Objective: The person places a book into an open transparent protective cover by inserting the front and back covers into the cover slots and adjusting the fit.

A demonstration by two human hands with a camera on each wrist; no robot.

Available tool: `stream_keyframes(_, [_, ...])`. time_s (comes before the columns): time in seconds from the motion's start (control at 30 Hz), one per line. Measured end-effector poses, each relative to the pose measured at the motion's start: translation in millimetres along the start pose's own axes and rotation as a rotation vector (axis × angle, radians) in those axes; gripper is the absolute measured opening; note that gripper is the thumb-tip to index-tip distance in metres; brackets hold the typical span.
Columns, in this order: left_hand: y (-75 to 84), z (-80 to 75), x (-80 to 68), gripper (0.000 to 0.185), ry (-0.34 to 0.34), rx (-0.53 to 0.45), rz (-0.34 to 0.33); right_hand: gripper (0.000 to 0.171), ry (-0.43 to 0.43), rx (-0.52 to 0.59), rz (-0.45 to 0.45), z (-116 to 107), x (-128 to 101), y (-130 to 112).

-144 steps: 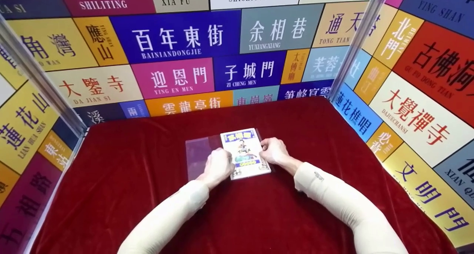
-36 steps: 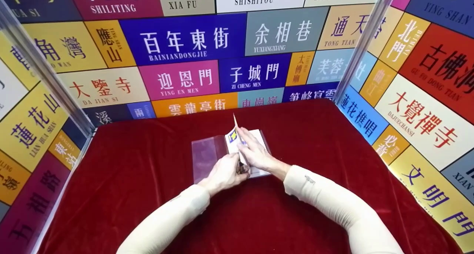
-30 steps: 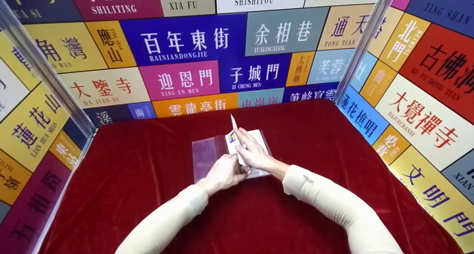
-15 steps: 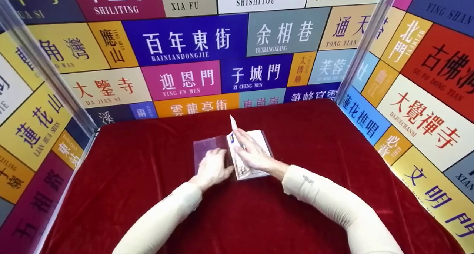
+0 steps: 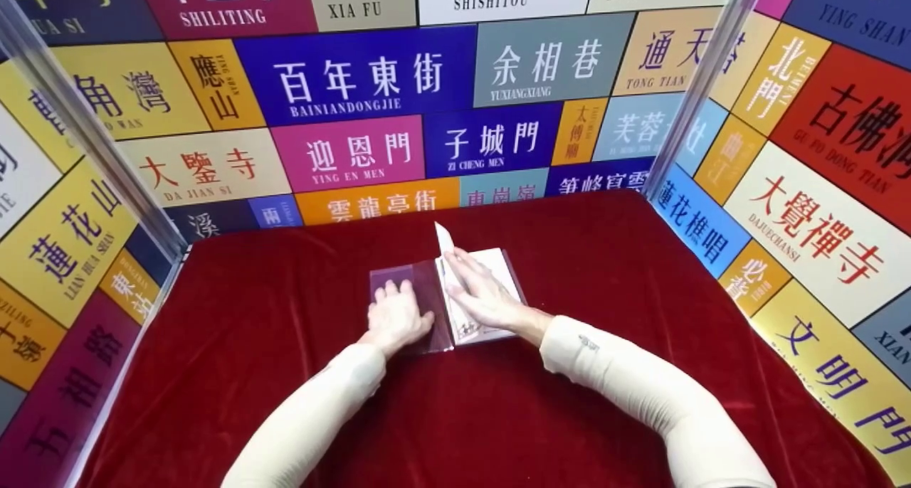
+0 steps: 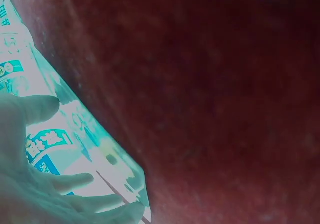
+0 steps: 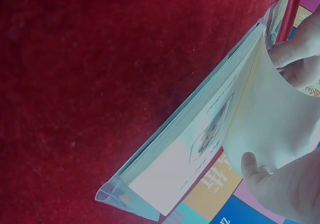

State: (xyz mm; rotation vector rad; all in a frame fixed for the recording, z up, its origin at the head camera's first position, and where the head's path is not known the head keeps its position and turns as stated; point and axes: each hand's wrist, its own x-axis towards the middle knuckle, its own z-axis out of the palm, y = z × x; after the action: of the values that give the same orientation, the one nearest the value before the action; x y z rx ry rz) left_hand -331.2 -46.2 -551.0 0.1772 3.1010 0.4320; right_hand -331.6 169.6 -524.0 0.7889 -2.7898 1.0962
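A thin paperback book (image 5: 498, 271) lies on the red velvet cloth (image 5: 285, 374), tucked in a clear plastic jacket. My right hand (image 5: 478, 297) holds the front cover (image 5: 443, 237) raised on edge. In the right wrist view the cover (image 7: 272, 119) curves between my fingers (image 7: 300, 47) and thumb, above the title page (image 7: 200, 139). My left hand (image 5: 396, 316) lies flat, fingers spread, on the clear plastic flap (image 5: 416, 278) left of the book. The left wrist view shows the same fingers (image 6: 75, 181) pressing on the flap (image 6: 107, 156).
Panels covered in coloured signs stand at the back (image 5: 398, 104), the left (image 5: 64, 246) and the right (image 5: 804, 189) of the table. The red cloth spreads out around the book on all sides.
The closed book's front cover has been raised by my right hand. My left hand has moved left from the book's lower edge onto the clear flap and now lies flat there.
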Motion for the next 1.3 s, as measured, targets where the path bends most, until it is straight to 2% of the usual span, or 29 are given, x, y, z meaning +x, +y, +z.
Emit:
stream_keyframes(0.17, [-0.2,-3.7,4.5,0.083,-0.018,-0.011,-0.033,0.072,-0.013,-0.011,0.021,0,1,0])
stream_keyframes(0.37, [-4.9,-8.9,9.0,0.065,-0.024,-0.017,-0.046,0.072,-0.022,-0.01,0.035,2,0,-1])
stream_keyframes(0.43, [-6.3,-9.1,9.3,0.064,-0.033,-0.005,-0.047,0.072,-0.025,-0.012,0.03,2,0,0])
stream_keyframes(0.67, [-3.7,-6.6,12.0,0.088,-0.059,0.019,-0.072,0.071,-0.025,-0.009,0.029,1,0,-1])
stream_keyframes(0.77, [0.0,-6.4,14.8,0.09,-0.05,0.026,-0.088,0.071,-0.016,-0.007,0.034,2,0,-1])
stream_keyframes(0.93, [3.4,-4.3,15.9,0.074,-0.005,0.061,-0.095,0.072,-0.022,-0.017,0.048,4,0,-2])
stream_keyframes(1.07, [2.5,-2.0,17.8,0.07,0.032,0.078,-0.102,0.073,-0.036,-0.028,0.057,4,0,-2])
stream_keyframes(1.3, [1.7,1.6,32.1,0.061,0.055,0.076,-0.133,0.072,-0.046,-0.023,0.085,3,1,-5])
